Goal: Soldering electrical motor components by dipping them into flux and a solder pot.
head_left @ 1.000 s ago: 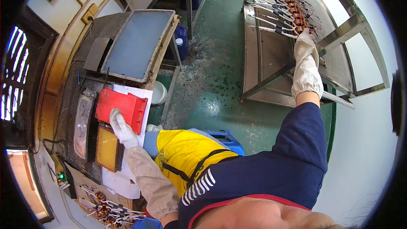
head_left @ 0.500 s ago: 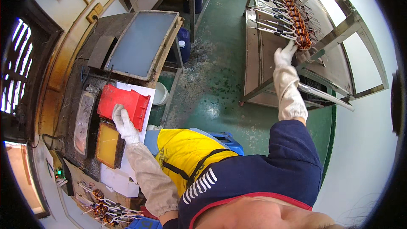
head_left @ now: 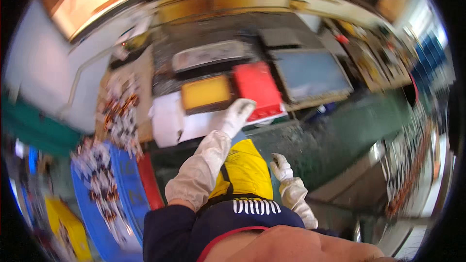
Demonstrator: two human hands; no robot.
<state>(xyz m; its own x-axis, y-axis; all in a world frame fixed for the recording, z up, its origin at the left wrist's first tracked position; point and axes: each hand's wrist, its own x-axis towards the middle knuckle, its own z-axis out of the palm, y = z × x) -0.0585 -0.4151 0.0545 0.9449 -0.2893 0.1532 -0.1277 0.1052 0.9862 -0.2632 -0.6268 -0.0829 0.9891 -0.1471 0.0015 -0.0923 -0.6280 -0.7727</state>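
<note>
Gloved left hand [head_left: 236,115] laid flat, fingers released, on the near edge of the red tray [head_left: 257,90], which sits on white sheets [head_left: 170,121] at the front edge of the worktop [head_left: 204,29], just beside the yellow tray [head_left: 206,93]. Gloved right hand [head_left: 280,166] hangs apart over the green floor [head_left: 335,131], fingers loosely curled, grasping nothing. Yellow apron [head_left: 245,172] below. Blur softens detail. Judged best handled by pressing the palm squarely on the red tray's rim so it stays level on the sheets, clear of the yellow tray
</note>
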